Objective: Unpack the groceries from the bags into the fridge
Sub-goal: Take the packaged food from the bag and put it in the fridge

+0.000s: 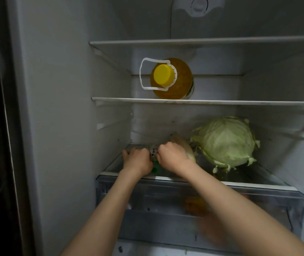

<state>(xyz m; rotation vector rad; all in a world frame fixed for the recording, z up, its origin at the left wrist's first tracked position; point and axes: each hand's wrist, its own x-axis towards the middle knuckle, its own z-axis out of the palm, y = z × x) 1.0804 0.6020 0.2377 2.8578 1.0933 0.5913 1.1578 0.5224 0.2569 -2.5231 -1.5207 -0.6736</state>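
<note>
Groceries partly stowed: a yellow-capped oil bottle (172, 78) on the middle shelf, a pale green cabbage (225, 141) on the bottom glass shelf (254, 174). Left hand (138, 160) and right hand (172, 156) grasp a green-capped labelled bottle (154, 154) lying beside it. Bags unseen, so what remains is unclear.

On the shelf above the crisper drawer (193, 189), a cabbage (225, 141) blocks the right side; left of the cabbage, 2 hands crowd the space.
</note>
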